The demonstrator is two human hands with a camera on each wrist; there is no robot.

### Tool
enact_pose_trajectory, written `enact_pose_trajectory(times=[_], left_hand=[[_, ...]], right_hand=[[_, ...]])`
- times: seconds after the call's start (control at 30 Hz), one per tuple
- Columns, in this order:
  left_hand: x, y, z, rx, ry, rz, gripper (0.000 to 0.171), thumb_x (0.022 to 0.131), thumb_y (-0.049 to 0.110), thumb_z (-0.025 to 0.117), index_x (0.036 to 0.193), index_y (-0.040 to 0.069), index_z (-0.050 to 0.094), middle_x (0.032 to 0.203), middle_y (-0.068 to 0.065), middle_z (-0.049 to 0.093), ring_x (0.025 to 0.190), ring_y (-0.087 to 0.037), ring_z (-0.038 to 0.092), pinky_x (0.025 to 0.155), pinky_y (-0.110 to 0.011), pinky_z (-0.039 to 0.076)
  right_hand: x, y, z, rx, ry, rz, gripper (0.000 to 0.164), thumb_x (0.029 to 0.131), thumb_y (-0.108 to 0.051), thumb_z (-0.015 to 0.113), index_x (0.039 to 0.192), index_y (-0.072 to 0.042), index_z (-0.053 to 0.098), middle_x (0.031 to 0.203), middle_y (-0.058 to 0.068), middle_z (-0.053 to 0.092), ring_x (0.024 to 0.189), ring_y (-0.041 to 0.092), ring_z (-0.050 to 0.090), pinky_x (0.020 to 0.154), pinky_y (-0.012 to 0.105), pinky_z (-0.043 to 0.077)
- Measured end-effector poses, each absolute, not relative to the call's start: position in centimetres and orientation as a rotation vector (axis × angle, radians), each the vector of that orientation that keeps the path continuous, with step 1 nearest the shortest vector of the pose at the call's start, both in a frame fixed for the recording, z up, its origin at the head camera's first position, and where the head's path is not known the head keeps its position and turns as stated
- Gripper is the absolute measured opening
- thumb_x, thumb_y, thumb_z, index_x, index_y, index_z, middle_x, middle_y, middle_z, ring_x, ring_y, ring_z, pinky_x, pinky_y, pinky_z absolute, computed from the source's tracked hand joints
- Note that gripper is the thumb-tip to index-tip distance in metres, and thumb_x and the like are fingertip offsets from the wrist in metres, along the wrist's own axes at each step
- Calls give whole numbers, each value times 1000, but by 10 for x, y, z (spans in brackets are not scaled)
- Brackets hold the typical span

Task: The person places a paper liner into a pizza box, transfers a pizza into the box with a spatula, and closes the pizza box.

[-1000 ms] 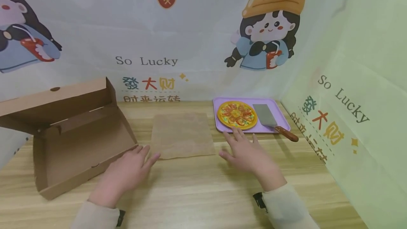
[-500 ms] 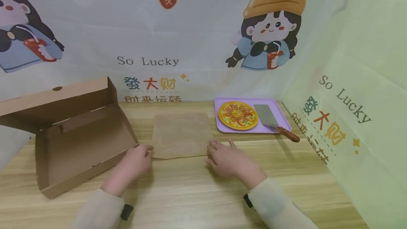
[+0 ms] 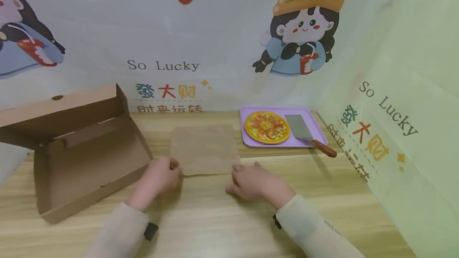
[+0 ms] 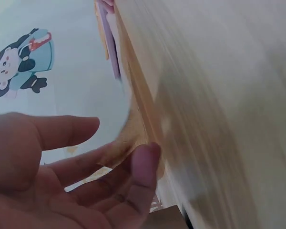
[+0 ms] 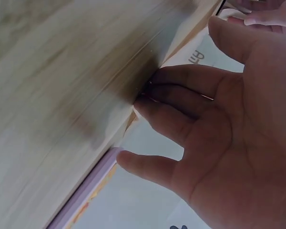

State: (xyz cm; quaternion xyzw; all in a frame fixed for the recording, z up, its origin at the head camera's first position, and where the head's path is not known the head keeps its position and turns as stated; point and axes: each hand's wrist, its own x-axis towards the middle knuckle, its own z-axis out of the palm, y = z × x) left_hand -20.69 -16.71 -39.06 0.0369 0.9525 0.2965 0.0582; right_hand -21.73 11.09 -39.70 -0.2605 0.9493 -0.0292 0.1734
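Observation:
A square of brown paper [image 3: 206, 148] lies on the table in front of me. At its near left corner is my left hand [image 3: 161, 176], fingers bent; in the left wrist view the paper's edge [image 4: 131, 129] curves up at the fingers [image 4: 145, 162] while the thumb stays apart from them. My right hand [image 3: 252, 182] reaches to the near right corner. Seen from the right wrist, its fingers [image 5: 164, 114] are extended, tips down at the tabletop and the paper's edge, thumb spread away.
An open cardboard box [image 3: 89, 166] stands at left. At the back right, a purple tray [image 3: 247, 143] bears a toy pizza [image 3: 267, 127] and a metal spatula [image 3: 299, 126], its wooden handle [image 3: 324, 148] overhanging the rim. A printed cloth backdrop [image 3: 222, 31] rises behind the table.
Both hands have come in to the paper's near corners. The right hand moved left and nearer, away from the tray; the left moved slightly right and its fingers bent.

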Motion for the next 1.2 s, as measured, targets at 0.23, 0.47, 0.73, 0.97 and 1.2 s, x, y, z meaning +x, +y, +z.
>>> enact_pose_trajectory(times=[0.23, 0.47, 0.73, 0.97, 1.2], left_hand=[[-213, -165, -386, 51, 2938, 842, 28, 102, 17, 62, 76, 7, 66, 65, -5, 66, 64, -20, 59, 61, -31, 44], [-218, -169, -385, 23, 2953, 805, 13, 95, 13, 72, 88, 4, 78, 87, -10, 74, 74, -21, 61, 63, -31, 48], [-215, -173, -382, 0, 2896, 902, 22, 80, -3, 67, 100, -1, 76, 100, -18, 76, 85, -27, 66, 71, -35, 55], [-213, -172, -383, 21, 2875, 908, 56, 73, -6, 70, 129, -11, 69, 136, -33, 67, 111, -38, 66, 96, -47, 58], [-209, -176, -386, 24, 2765, 1081, 66, 77, -6, 74, 141, -13, 59, 150, -37, 55, 118, -38, 65, 105, -51, 54]], right_hand=[[-212, 113, -397, -742, 2682, -73, 70, 110, -54, 49, 160, -5, 45, 175, 11, 32, 161, 28, 37, 132, 63, 27], [-209, 114, -396, -732, 2678, -95, 76, 109, -56, 50, 164, -4, 38, 176, 11, 29, 162, 29, 34, 133, 62, 25], [-205, 113, -392, -772, 2665, -79, 73, 108, -58, 50, 159, -5, 47, 173, 12, 36, 158, 31, 42, 131, 62, 29], [-202, 111, -389, -780, 2641, -80, 70, 108, -58, 50, 155, -6, 52, 172, 12, 38, 157, 32, 45, 130, 61, 32], [-199, 110, -386, -782, 2634, -78, 68, 109, -58, 50, 154, -7, 54, 171, 11, 40, 156, 31, 45, 130, 58, 34]])
